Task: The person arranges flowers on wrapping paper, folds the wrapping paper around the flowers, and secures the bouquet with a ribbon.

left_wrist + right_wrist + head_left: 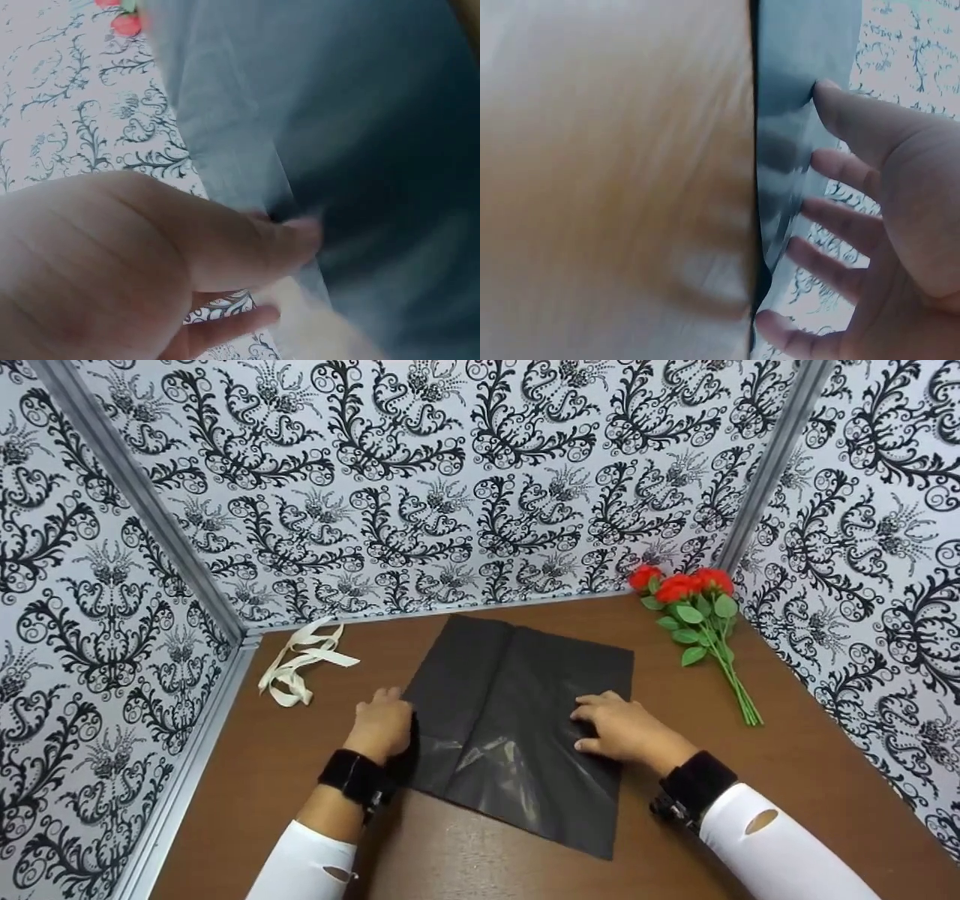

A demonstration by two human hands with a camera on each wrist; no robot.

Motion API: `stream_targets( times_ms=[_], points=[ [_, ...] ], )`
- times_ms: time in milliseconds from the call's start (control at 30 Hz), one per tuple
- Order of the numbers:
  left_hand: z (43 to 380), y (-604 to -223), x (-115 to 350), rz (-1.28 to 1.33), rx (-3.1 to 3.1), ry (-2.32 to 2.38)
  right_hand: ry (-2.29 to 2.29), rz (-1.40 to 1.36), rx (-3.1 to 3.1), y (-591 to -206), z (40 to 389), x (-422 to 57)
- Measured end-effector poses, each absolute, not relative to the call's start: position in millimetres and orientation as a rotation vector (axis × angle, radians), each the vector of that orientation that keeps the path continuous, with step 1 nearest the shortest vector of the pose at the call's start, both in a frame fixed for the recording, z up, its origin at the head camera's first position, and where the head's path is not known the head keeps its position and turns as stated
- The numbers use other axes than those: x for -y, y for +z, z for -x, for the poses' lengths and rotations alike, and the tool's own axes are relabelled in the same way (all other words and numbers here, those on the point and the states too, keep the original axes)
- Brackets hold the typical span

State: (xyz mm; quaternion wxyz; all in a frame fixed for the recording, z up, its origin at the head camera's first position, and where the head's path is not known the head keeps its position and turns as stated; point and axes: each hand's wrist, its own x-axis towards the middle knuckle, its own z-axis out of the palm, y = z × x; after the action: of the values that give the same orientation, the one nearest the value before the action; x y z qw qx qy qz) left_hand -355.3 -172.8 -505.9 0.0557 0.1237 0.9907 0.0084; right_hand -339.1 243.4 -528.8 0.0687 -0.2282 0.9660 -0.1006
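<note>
Black sheet (517, 720), probably light and limp, should be edge-held; right hand (621, 729): fingers spread; left hand (382, 726): pinch unclear.

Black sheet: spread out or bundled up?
Spread out: in the head view the sheet shows a broad, creased face over the table. Whether it is doubled, I cannot tell.

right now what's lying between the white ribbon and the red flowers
The black sheet lies between the white ribbon and the red flowers, with bare brown table either side of it; the head view shows this.
</note>
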Motion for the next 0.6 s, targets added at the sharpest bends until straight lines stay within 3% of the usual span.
stream_targets(
  times_ms=[367,600],
  points=[
    [368,-511,162,-0.223,-2.929,0.262,-0.171,0.678,-2.987,-527,335,-225],
    [367,-519,171,-0.210,-2.961,0.372,-0.309,0.537,-2.951,-515,357,-230]
  ],
)
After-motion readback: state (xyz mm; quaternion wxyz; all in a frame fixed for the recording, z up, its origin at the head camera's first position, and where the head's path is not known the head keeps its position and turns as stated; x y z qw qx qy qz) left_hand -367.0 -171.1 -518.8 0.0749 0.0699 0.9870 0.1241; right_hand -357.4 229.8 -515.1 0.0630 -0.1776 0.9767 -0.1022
